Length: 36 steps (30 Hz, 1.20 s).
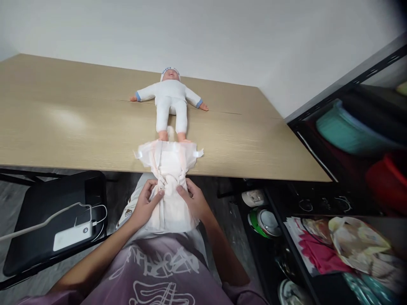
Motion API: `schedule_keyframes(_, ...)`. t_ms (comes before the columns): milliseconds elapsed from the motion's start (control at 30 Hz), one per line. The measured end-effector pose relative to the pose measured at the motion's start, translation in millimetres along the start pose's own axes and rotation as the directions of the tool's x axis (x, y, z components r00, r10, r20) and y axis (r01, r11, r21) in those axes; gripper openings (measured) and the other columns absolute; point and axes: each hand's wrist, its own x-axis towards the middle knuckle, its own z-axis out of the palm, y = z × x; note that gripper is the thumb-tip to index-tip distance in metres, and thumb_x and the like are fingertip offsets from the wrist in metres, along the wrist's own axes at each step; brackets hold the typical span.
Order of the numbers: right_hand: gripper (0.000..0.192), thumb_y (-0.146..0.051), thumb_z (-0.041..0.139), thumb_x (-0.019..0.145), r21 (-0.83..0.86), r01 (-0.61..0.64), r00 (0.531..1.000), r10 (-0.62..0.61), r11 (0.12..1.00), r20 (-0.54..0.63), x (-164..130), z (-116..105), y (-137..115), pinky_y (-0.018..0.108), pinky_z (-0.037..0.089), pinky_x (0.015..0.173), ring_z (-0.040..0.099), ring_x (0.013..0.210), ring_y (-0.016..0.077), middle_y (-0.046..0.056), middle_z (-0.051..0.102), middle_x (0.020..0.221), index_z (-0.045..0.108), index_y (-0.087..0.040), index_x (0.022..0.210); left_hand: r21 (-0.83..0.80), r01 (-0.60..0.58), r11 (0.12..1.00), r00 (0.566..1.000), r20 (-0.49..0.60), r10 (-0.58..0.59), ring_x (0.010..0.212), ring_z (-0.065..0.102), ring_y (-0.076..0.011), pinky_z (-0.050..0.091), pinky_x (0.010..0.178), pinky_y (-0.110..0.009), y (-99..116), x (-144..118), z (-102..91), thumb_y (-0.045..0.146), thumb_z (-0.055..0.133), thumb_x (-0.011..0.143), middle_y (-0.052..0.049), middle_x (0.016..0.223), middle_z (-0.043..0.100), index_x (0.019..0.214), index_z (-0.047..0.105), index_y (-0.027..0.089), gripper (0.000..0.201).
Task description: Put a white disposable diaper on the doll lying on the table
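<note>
Papery white diaper (171, 159) — lying opened at the feet (163, 135) of the white-suited, blue-cuffed doll (171, 91), tabs (199, 153) not yet fastened; left hand (147, 205) and right hand (195, 201) pinching its sides.

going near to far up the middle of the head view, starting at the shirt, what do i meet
Purple shirt, diaper, doll in white, white wall.

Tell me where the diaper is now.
In the head view, the diaper is slightly left of centre, its far end on the table by the doll's feet, its middle held between left hand and right hand.
</note>
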Motion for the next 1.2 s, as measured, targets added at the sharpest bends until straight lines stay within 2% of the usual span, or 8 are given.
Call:
schedule_keyframes(133, 0.042, -0.059, 0.07, 0.112, -0.165, 0.049, 0.986, -0.074, 0.985, -0.147, -12.1, -5.0, 8.5, 0.042, 0.062, 0.098, 0.077, 0.109, 0.0267, 0.01, 0.083, 0.123, 0.075, -0.023, 0.132, -0.013, 0.027, 1.0, 1.0, 0.001, -0.027, 0.111, 0.069, -0.0255, 0.054, 0.099, -0.033, -10.4, 2.1, -2.6, 0.074, 0.089, 0.095, -0.005, 0.113, 0.074, 0.113, 0.068, 0.023, 0.058)
schedule_keyframes(300, 0.032, -0.047, 0.067, 0.114, -0.422, 0.175, 0.878, -0.335, 0.89, -0.342, -18.6, -9.7, -16.9, 0.045, 0.064, 0.1, 0.073, 0.119, 0.0278, 0.014, 0.076, 0.138, 0.07, -0.025, 0.138, -0.003, 0.028, 1.0, 1.0, -0.006, -0.028, 0.113, 0.069, -0.0253, 0.054, 0.102, -0.033, -14.2, 1.8, -2.4, 0.077, 0.089, 0.093, -0.006, 0.113, 0.074, 0.113, 0.069, 0.023, 0.061)
schedule_keyframes(433, 0.034, -0.042, 0.062, 0.118, -0.613, 0.291, 0.865, -0.476, 0.734, -0.159, 2.7, -3.8, -47.8, 0.052, 0.058, 0.123, 0.068, 0.14, 0.0306, 0.015, 0.075, 0.146, 0.069, -0.025, 0.146, -0.048, 0.052, 0.997, 0.998, 0.041, -0.05, 0.115, 0.069, -0.0241, 0.054, 0.104, -0.033, -14.5, 0.8, 0.4, 0.069, 0.088, 0.098, -0.006, 0.117, 0.073, 0.118, 0.066, 0.023, 0.055)
schedule_keyframes(600, 0.067, -0.046, 0.06, 0.118, -0.76, 0.333, 0.914, -0.389, 0.559, 0.114, 61.5, 14.4, -57.0, 0.057, 0.035, 0.145, 0.039, 0.176, 0.0334, 0.02, 0.047, 0.185, 0.048, -0.018, 0.178, -0.014, 0.012, 1.0, 1.0, 0.026, -0.012, 0.12, 0.069, -0.0232, 0.052, 0.109, -0.034, -21.5, -1.1, 2.5, 0.064, 0.083, 0.103, -0.007, 0.123, 0.071, 0.128, 0.059, 0.024, 0.053)
schedule_keyframes(733, 0.077, -0.052, 0.056, 0.119, -0.833, 0.288, 0.947, -0.271, 0.473, 0.173, 92.9, 25.1, -43.8, 0.059, 0.026, 0.149, 0.028, 0.182, 0.0354, 0.021, 0.033, 0.194, 0.04, -0.014, 0.184, 0.185, -0.014, 0.983, 0.999, 0.042, 0.006, 0.122, 0.07, -0.0217, 0.051, 0.113, -0.036, -22.5, -2.8, -9.7, 0.056, 0.08, 0.107, -0.006, 0.124, 0.069, 0.141, 0.051, 0.024, 0.055)
schedule_keyframes(867, 0.071, -0.054, 0.051, 0.122, -0.876, 0.271, 0.951, -0.252, 0.399, 0.179, 94.5, 27.9, -35.7, 0.06, 0.022, 0.149, 0.026, 0.183, 0.0361, 0.019, 0.03, 0.196, 0.045, -0.019, 0.184, 0.383, -0.034, 0.923, 0.986, 0.163, -0.032, 0.114, 0.076, -0.023, 0.058, 0.103, -0.038, 6.1, 3.3, -42.3, 0.054, 0.081, 0.106, -0.009, 0.132, 0.074, 0.155, 0.042, 0.026, 0.068)
schedule_keyframes(1067, 0.068, -0.054, 0.053, 0.123, -0.879, 0.269, 0.943, -0.294, 0.393, 0.157, 92.1, 30.2, -29.6, 0.059, 0.024, 0.149, 0.029, 0.182, 0.0355, 0.018, 0.033, 0.195, 0.049, -0.021, 0.182, 0.691, -0.317, 0.65, 0.948, 0.211, 0.237, 0.091, 0.073, -0.0237, 0.056, 0.085, -0.036, 98.9, 69.0, -77.3, 0.052, 0.068, 0.114, -0.008, 0.12, 0.08, 0.131, 0.073, 0.024, 0.033)
schedule_keyframes(1200, 0.068, -0.054, 0.052, 0.123, -0.872, 0.279, 0.935, -0.319, 0.403, 0.152, 92.1, 30.6, -27.2, 0.061, 0.024, 0.148, 0.03, 0.182, 0.0359, 0.018, 0.035, 0.194, 0.05, -0.021, 0.182, 0.848, -0.478, 0.229, 0.823, 0.34, 0.455, 0.139, 0.065, -0.0397, 0.046, 0.124, -0.058, 135.3, 163.5, -59.5, 0.017, 0.071, 0.104, -0.022, 0.153, 0.071, 0.15, 0.069, 0.017, 0.046)
